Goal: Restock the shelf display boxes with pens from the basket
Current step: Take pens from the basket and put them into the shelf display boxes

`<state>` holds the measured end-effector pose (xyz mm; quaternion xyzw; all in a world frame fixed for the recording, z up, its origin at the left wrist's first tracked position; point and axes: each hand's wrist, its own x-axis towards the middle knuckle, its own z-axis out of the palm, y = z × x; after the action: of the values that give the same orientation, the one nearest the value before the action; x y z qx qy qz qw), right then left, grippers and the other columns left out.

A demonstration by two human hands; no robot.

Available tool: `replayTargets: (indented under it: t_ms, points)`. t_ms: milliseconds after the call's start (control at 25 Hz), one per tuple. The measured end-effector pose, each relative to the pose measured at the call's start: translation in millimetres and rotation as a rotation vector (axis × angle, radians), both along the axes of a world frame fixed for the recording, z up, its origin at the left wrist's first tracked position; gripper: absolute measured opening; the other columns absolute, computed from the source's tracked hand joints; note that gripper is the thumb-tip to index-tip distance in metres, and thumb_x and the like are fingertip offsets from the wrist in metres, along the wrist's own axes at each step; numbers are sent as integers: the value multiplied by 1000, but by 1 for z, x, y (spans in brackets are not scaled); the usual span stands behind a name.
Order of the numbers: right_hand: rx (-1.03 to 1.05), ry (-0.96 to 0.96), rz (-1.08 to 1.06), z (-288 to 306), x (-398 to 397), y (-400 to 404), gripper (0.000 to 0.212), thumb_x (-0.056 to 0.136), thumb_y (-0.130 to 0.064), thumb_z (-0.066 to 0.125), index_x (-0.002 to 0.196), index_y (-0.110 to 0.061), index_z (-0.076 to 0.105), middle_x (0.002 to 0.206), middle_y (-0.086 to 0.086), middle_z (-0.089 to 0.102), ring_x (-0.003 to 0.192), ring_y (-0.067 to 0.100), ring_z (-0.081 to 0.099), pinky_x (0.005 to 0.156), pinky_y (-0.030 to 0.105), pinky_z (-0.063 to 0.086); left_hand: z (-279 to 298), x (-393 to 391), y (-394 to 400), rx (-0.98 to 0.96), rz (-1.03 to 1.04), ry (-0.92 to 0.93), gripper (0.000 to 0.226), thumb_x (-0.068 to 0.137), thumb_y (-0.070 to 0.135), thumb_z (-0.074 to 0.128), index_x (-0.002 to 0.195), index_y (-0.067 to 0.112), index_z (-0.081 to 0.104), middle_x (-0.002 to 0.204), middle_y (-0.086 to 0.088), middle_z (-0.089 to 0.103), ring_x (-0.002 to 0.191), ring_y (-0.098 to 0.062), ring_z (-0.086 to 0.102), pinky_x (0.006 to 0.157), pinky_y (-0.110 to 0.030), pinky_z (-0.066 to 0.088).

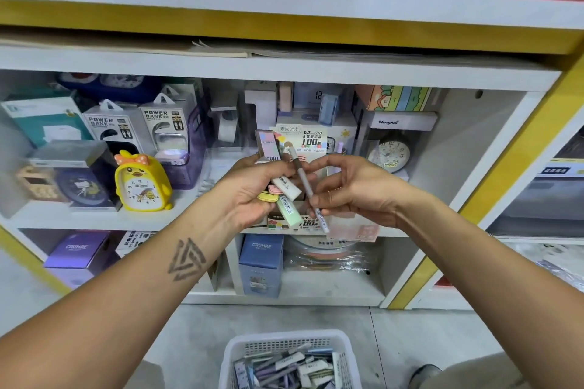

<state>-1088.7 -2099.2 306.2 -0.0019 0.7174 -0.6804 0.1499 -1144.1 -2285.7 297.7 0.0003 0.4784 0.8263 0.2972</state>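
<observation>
Pens (pixel 286 363) mostly lie in the basket (pixel 234 354) on the floor, while 1 pen (pixel 305 185) is pinched by the right hand (pixel 350 196) beside the left hand (pixel 249 196) clutching small packets (pixel 286 188); judging by this, steady that bundle and draw the pen free lengthwise.

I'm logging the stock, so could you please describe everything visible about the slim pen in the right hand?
The slim pen is pale grey-white, plastic-looking, with a darker band near its upper end and small print low on the barrel. It slants from upper left to lower right before the shelf. The right hand pinches its lower half; the upper part crosses the left hand's small boxes.
</observation>
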Motion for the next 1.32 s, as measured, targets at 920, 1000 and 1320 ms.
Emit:
replayTargets:
  t_ms: [920, 1000, 1320]
  points:
    - [1101, 887, -584, -24, -41, 49, 21, 92, -9, 66, 104, -6, 48, 75, 14, 65, 67, 39, 59, 58, 49, 52, -15, 7, 23, -104, -102, -54, 43, 84, -18, 57, 125, -5, 54, 92, -29, 71, 75, -31, 73, 70, -36, 61]
    - [1105, 886, -557, -28, -42, 46, 19, 93, -8, 65, 103, -4, 49, 75, 15, 65, 66, 39, 60, 58, 49, 52, -16, 7, 21, -100, -105, -56, 42, 83, -19, 57, 123, -5, 55, 94, -31, 70, 75, -32, 73, 69, -36, 61]
    - [1133, 871, -529, -33, -47, 41, 18, 93, -7, 65, 95, -6, 46, 69, 15, 61, 61, 39, 55, 50, 41, 41, -15, 6, 15, -114, -139, -33, 35, 82, -18, 58, 113, 0, 58, 94, -29, 71, 75, -32, 73, 66, -35, 60]
